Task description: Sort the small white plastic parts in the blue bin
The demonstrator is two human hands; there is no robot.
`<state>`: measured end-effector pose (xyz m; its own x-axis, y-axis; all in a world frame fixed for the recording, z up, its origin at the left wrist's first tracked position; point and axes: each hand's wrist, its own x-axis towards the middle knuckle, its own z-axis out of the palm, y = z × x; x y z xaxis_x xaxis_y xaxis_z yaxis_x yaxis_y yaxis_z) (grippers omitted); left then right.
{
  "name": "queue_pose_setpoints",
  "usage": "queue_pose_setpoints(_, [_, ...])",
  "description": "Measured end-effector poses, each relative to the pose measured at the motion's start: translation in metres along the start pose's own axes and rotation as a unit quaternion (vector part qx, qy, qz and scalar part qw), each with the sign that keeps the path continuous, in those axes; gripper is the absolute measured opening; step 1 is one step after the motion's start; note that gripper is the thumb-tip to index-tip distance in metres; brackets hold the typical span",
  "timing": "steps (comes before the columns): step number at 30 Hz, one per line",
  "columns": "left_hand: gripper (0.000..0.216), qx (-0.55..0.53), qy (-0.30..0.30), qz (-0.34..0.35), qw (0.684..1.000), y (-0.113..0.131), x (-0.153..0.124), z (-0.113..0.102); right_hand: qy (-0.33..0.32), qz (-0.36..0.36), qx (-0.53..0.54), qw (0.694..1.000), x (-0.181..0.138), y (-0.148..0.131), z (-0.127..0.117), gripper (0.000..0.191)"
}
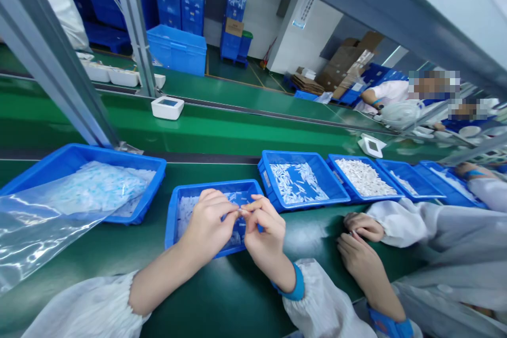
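Both my hands meet above a blue tray (171, 222) that holds many small white and translucent pieces. My left hand (209, 222) is closed in a pinch, thumb against forefinger. Touching it at the fingertips, my right hand (266, 229) pinches too, and a blue band circles that wrist. A small whitish piece (240, 210) shows between the two sets of fingertips; its exact kind is too small to make out. Just beyond my right hand stands another blue tray (336, 195) with slim white pieces spread in it.
At left, a larger blue bin (156, 171) holds a clear plastic bag (43, 222) of pale blue and white pieces. More blue trays (368, 198) line up rightward. A co-worker's hands (362, 245) work close on my right. A metal post (67, 58) rises at left; white devices (168, 108) sit behind.
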<state>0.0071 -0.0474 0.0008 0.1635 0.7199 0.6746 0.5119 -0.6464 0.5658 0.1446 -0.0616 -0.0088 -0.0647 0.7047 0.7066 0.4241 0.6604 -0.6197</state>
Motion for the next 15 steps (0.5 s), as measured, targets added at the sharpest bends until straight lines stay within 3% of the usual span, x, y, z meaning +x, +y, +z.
queue_pose_setpoints(5, [0.022,0.006,0.009,0.041,0.999,-0.0001,-0.0014,-0.0002,-0.027,0.100,0.064,0.993,0.0057,0.0007,-0.0027,0.033])
queue_pose_setpoints(8, [0.023,0.011,0.003,0.064,0.998,-0.0013,-0.0027,-0.0004,-0.027,0.116,0.089,0.989,0.0055,0.0012,-0.0014,0.032])
queue_pose_setpoints(11, [0.024,0.012,0.000,0.072,0.997,-0.0015,-0.0031,-0.0012,-0.012,0.072,0.051,0.996,0.0019,0.0001,0.0006,0.030])
queue_pose_setpoints(15, [0.023,0.009,0.003,0.076,0.997,-0.0016,-0.0018,-0.0027,0.007,-0.060,-0.064,0.996,-0.0030,-0.0012,0.0022,0.028])
